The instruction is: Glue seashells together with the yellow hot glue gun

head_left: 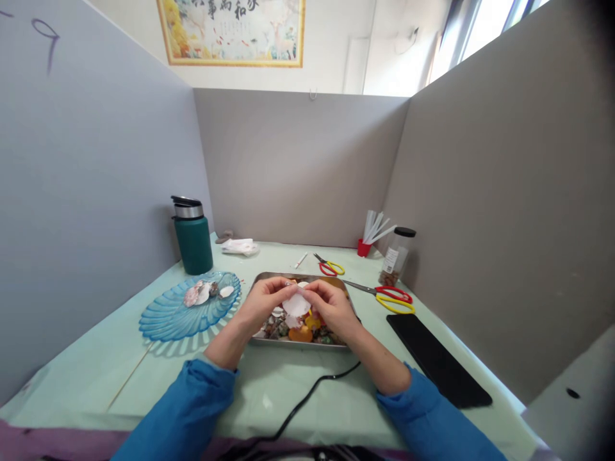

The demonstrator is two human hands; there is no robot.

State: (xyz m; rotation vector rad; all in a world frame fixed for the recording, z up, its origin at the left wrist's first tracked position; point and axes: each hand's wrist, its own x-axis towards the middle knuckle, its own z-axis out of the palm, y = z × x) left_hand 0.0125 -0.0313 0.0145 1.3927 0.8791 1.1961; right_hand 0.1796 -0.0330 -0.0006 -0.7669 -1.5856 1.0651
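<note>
Above a metal tray [307, 346], a white scallop-like shell [296, 306] is pinched between the fingertips of my left hand [265, 303] and my right hand [335, 307]. Both hands are closed on its upper edge, thumbs meeting near the middle. Beneath it, the tray holds a mix of shells, dark stones and orange pieces [300, 334]; the hands hide part of these. To the left lies a blue scalloped glass plate [168, 320] with several shells [199, 293] on it.
A green bottle [192, 240] stands behind the plate. At the right are small scissors [330, 266], large scissors [391, 298], a jar [398, 256], a red cup of white sticks [364, 248] and a black pad [438, 360]. A black cable [307, 397] crosses the front; grey partitions surround the table.
</note>
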